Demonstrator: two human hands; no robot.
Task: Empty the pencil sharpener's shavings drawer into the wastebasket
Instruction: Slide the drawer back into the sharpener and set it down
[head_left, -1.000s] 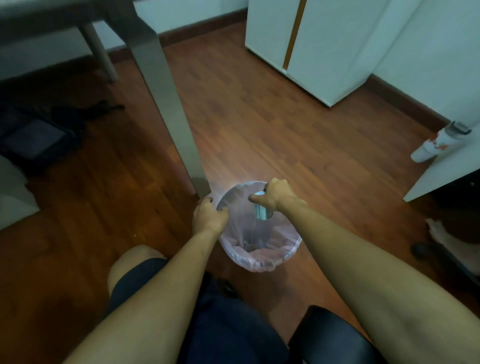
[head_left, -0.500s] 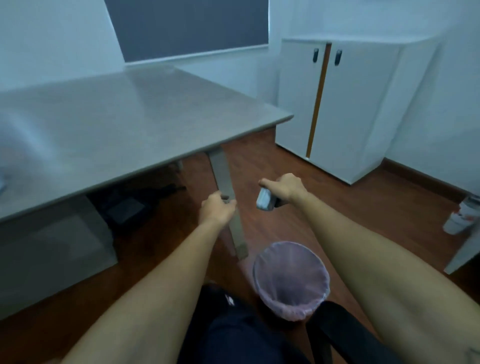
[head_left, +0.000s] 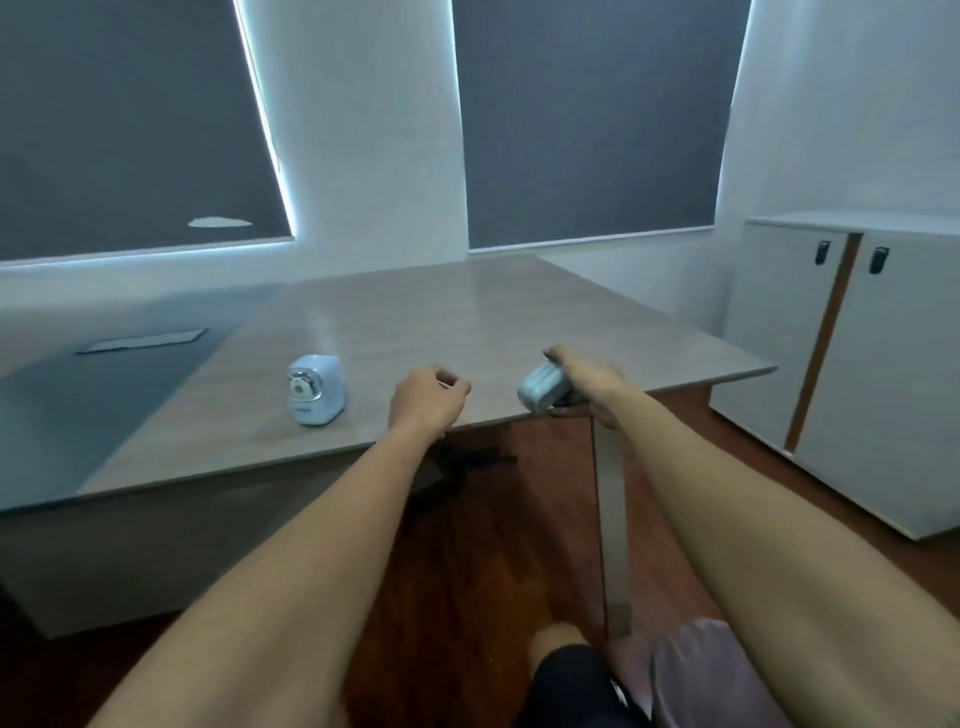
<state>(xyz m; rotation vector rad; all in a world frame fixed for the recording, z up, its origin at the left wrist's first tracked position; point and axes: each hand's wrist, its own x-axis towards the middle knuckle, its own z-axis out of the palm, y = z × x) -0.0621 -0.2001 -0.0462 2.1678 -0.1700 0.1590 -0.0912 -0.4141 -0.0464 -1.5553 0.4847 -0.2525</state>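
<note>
We see the right hand (head_left: 587, 376) at frame centre-right, fingers wrapped around the shavings drawer (head_left: 540, 394), above the surface (head_left: 467, 322) edge. The left hand (head_left: 426, 400) is loosely curled, holding nothing. The pencil sharpener (head_left: 314, 388) stands left of centre. The wastebasket (head_left: 696, 670) sits at the lower right.

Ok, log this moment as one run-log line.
right hand: holds shavings drawer | left hand: curled, empty | sharpener: upright on desk | wastebasket: floor
</note>
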